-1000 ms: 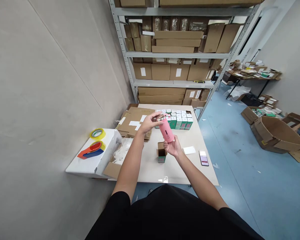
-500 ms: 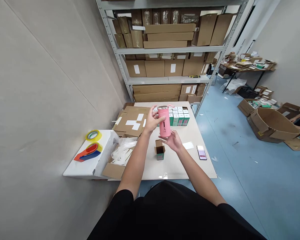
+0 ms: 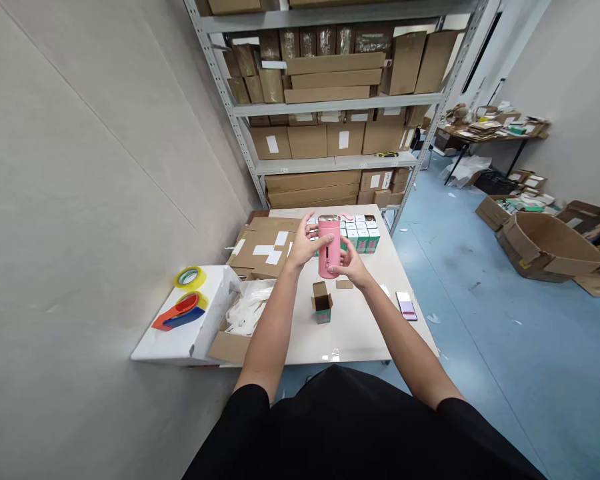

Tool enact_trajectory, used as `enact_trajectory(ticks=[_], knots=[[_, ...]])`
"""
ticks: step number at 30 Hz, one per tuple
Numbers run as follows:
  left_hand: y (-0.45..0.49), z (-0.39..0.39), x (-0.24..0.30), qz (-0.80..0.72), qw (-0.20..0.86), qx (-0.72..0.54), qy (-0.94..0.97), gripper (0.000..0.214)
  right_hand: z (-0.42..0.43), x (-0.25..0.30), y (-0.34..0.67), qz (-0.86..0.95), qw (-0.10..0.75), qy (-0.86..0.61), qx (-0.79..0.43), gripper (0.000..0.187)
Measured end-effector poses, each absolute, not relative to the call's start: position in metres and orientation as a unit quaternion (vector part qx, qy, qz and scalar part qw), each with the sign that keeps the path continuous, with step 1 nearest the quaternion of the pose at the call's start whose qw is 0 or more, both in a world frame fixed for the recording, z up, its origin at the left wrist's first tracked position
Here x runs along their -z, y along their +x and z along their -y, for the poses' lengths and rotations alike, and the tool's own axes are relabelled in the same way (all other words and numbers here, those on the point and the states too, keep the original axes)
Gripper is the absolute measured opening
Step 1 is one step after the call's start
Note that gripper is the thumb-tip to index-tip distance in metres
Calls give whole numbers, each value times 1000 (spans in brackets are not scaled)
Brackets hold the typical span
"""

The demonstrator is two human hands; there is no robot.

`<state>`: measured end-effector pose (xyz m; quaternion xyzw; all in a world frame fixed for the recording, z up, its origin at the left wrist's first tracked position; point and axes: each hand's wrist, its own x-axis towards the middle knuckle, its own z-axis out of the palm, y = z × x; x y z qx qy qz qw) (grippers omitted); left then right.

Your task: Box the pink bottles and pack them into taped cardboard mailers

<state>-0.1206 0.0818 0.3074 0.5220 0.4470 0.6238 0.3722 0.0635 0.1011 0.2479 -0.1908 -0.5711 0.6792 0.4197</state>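
Observation:
A pink insulated bottle (image 3: pixel 329 250) with a silver rim at its top stands upright in the air between my hands. My left hand (image 3: pixel 304 245) grips its upper left side, thumb across the front. Around the lower right side, my right hand (image 3: pixel 353 263) is closed on it with the thumb in front. Below the bottle, a small green and brown carton (image 3: pixel 323 308) sits on the table with its flaps up and its top open. Behind the bottle stand several green and white boxes (image 3: pixel 363 235), partly hidden by it and my hands.
On the white table (image 3: pixel 365 327) a phone (image 3: pixel 407 306) lies at the right. Flattened cardboard (image 3: pixel 263 247) and a box of white plastic bags (image 3: pixel 250 310) are at the left, beside tape rolls (image 3: pixel 190 277) on a white block. A loaded shelf (image 3: pixel 340 162) rises behind.
My right hand has moved up from under the bottle's base to grip its lower right side. The bottle has turned slightly. A small brown piece on the table now shows below my right hand.

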Motion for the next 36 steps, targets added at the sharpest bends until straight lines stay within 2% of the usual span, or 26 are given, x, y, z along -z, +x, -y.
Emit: enact_trajectory(ticks=[3, 9, 11, 16, 18, 23, 26, 30, 36], knots=[[-120, -82, -317, -450, 389, -616, 516, 116, -101, -248, 64, 575, 421, -182, -678, 123], [-115, -82, -320, -436, 408, -645, 478, 113, -100, -256, 65, 593, 408, -138, -681, 115], [-115, -83, -318, -438, 413, -643, 473, 112, -99, -258, 63, 602, 414, -158, -665, 119], [-113, -83, -315, -454, 399, -633, 484, 120, -92, -257, 53, 599, 504, -245, -572, 139], [-113, -84, -315, -460, 390, -634, 484, 121, -91, -256, 52, 603, 509, -246, -563, 144], [-116, -86, -311, -437, 395, -648, 483, 114, -94, -254, 55, 631, 472, -201, -582, 128], [-116, -87, -307, -416, 409, -645, 493, 111, -94, -254, 52, 630, 481, -225, -567, 132], [-114, -88, -303, -413, 386, -660, 496, 119, -92, -254, 46, 625, 517, -281, -513, 142], [-115, -84, -298, -408, 371, -684, 478, 130, -93, -249, 47, 643, 466, -212, -569, 126]])
